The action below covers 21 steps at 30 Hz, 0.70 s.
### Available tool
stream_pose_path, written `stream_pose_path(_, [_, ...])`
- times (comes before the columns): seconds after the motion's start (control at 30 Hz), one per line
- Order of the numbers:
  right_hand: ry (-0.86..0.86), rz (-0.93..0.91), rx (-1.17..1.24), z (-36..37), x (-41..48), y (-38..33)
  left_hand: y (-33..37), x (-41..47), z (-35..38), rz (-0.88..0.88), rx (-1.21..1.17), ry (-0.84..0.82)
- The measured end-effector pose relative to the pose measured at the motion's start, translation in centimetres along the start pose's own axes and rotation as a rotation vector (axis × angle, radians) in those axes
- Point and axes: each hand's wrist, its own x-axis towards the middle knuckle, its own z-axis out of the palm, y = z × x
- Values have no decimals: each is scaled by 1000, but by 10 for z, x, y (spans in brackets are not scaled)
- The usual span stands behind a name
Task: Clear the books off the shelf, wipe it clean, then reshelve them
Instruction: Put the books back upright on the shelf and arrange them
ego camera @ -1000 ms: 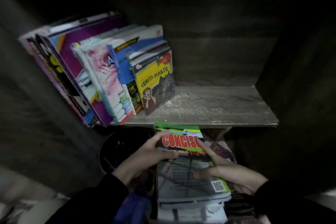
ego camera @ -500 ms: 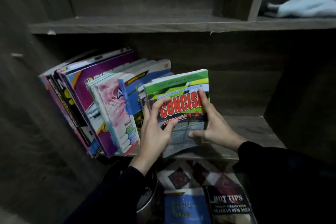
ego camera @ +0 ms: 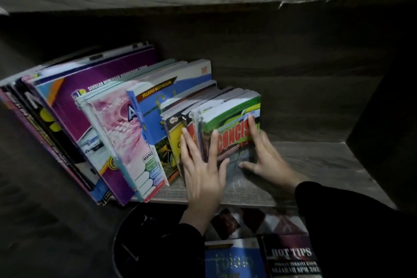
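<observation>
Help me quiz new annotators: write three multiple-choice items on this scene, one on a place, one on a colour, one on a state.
1. Where is the CONCISE book?
A. on the floor pile
B. rightmost on the shelf
C. on the board above

2. What colour is the largest cover on the shelf?
A. orange
B. white
C. purple

3. How do the left hand and right hand lie?
A. fingers straight, against book covers
B. both in fists
C. pinching a cloth

Answers:
1 B: it stands last on the shelf, with bare board to its right.
2 C: its broad face is purple.
3 A: straight fingers of both hands touch the CONCISE book.
</observation>
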Motion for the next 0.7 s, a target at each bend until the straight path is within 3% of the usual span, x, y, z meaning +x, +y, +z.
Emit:
stream_pose_path(0.13, [45,177,1,31,-13,-8,-2,-29,9,-62,25,-21])
stream_pose_path(0.27, [31,218,132,39,-13,-10,-10,-37,10,-194,27,-42])
stream_pose_path(0.43, [8,252,127,28,-1,-2,0,-26,26,-233,15,-115])
stream_pose_path(0.57, [7,297,28,19,1,0,20,-18,31,-375,90,-165])
stream_pose_path(0.7, [46,338,-39,20,-5,-8,15,-32,23,-337,85,-190])
